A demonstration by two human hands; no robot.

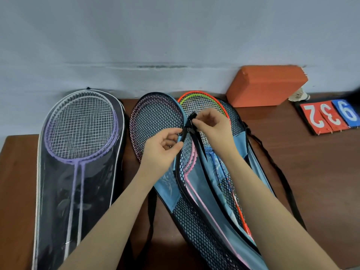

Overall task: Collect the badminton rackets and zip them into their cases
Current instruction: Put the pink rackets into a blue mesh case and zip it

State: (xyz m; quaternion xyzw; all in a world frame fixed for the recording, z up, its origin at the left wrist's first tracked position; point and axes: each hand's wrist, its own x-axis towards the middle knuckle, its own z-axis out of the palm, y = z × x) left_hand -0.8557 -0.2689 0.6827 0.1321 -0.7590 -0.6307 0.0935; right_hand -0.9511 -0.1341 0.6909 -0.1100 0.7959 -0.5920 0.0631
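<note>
1. The blue mesh case (pixel 171 190) lay mid-table, its zipper edge (pixel 187 131) raised at the centre, pink rackets (pixel 190 162) inside
2. The left hand (pixel 162 147) pinched that edge from 9 o'clock; the right hand (pixel 211 126) pinched the zipper pull (pixel 191 118) from 3 o'clock
3. An orange racket (pixel 196 94) and a green one lay in the second blue case (pixel 239 145) at 3 o'clock
4. A clear case (pixel 58 182) of purple rackets (pixel 81 125) lay at 9 o'clock
5. At 1 o'clock sat an orange block (pixel 266 84) and score cards (pixel 329 115)

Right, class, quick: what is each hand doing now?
Left hand: pinching the blue mesh case's black edge.
Right hand: pinching the zipper pull.
</note>
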